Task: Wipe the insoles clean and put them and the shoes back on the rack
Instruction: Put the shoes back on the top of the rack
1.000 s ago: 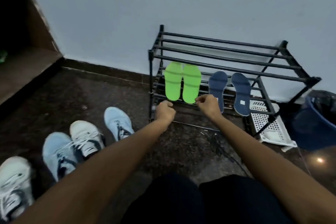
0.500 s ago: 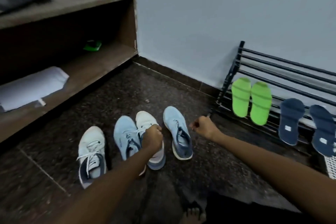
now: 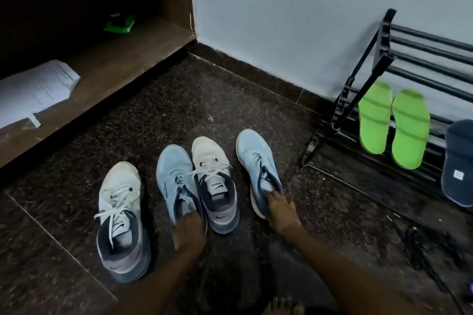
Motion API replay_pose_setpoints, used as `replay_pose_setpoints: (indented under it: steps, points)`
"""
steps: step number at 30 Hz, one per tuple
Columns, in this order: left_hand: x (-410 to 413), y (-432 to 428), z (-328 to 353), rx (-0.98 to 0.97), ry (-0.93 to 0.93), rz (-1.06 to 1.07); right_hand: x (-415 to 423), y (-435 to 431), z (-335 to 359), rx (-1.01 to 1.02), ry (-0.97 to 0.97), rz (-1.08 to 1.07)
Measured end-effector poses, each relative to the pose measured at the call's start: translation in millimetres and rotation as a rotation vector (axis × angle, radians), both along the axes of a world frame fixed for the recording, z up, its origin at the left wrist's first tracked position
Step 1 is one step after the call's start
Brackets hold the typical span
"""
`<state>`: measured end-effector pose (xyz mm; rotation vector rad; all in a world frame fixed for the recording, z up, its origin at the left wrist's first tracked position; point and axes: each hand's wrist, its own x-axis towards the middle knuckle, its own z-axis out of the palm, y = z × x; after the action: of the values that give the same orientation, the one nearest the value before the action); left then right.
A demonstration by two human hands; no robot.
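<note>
Head: four shoes, two green insoles, one rack

Four shoes in a row on the floor, toes to the wall. First shoe leftmost, set nearer the person. Second shoe and third shoe touch side by side. Fourth shoe stands apart at right.

Left hand grips second shoe's heel; right hand grips fourth shoe's heel.

Rack against the wall, far right. Two insoles lean side by side on its lower bars, third insole right of them.

Shelf at left: paper on it.
</note>
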<state>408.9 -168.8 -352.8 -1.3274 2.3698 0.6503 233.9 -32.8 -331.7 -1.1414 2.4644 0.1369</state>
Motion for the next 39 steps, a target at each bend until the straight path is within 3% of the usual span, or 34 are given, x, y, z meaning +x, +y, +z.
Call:
replay_pose_setpoints:
  steps: [8,19,24,31,39]
  points:
    - [-4,-3,-6,0.055,-0.044,0.034,-2,-14,-19,0.113,0.151,0.035]
    - [2,-2,36,-0.071,0.027,0.045,-7,-13,15,-0.076,0.071,-0.031]
    - [-1,-21,90,-0.23,0.036,-0.022,-7,-21,64,-0.164,0.105,-0.054]
    - [-27,-19,184,-0.308,0.26,-0.049,-11,-19,157,-0.324,0.197,-0.073]
    - [-68,24,292,-0.401,0.406,-0.221,-16,15,271,-0.565,0.283,-0.132]
